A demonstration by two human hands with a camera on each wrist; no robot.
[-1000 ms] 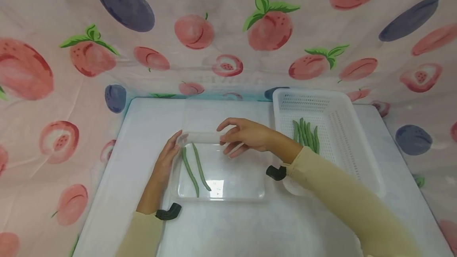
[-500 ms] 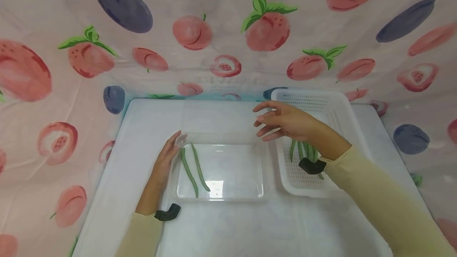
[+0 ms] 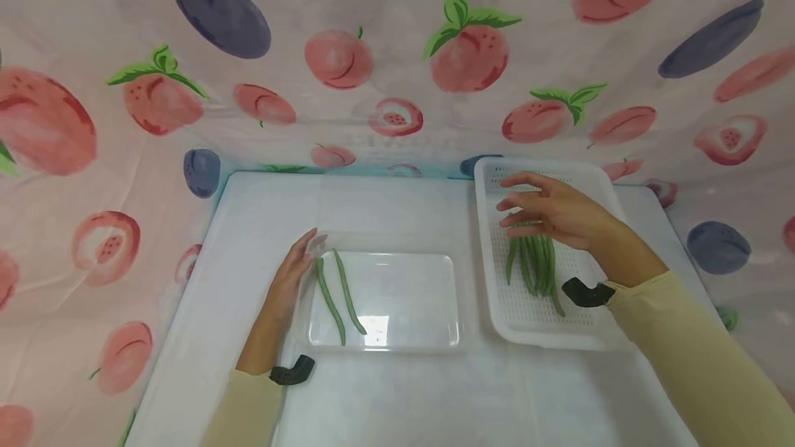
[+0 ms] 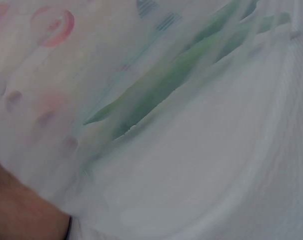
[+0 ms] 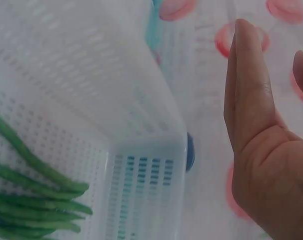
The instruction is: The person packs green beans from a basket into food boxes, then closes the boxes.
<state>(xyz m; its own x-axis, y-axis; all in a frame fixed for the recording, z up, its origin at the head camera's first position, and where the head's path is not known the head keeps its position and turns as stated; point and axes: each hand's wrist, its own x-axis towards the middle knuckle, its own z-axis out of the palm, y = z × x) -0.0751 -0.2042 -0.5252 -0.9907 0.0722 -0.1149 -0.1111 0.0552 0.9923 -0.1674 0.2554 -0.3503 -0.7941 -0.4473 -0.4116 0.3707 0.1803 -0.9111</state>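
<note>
My left hand (image 3: 290, 269) rests along the left side of a clear plastic container (image 3: 404, 295), its fingers fairly straight near the back corner. Two green beans (image 3: 349, 292) lie inside at the left, roughly side by side. Through the cloudy wall, the left wrist view shows the green beans (image 4: 161, 85) blurred. Over the white perforated basket (image 3: 584, 323) hovers my right hand (image 3: 553, 212), fingers spread and holding nothing. Several more green beans (image 3: 539, 264) lie bunched below it, their far ends partly hidden by the hand. The right wrist view shows the right hand (image 5: 261, 135) above the basket's rim.
Both vessels stand on a white table (image 3: 397, 399), with a narrow gap between them. A fruit-printed cloth (image 3: 397, 54) hangs behind and at both sides. Dark wrist-worn pieces (image 3: 586, 293) sit at the sleeve cuffs.
My right hand has moved right, from above the clear container to above the basket, its fingers staying loose. The left hand and the two beans in the container have stayed put.
</note>
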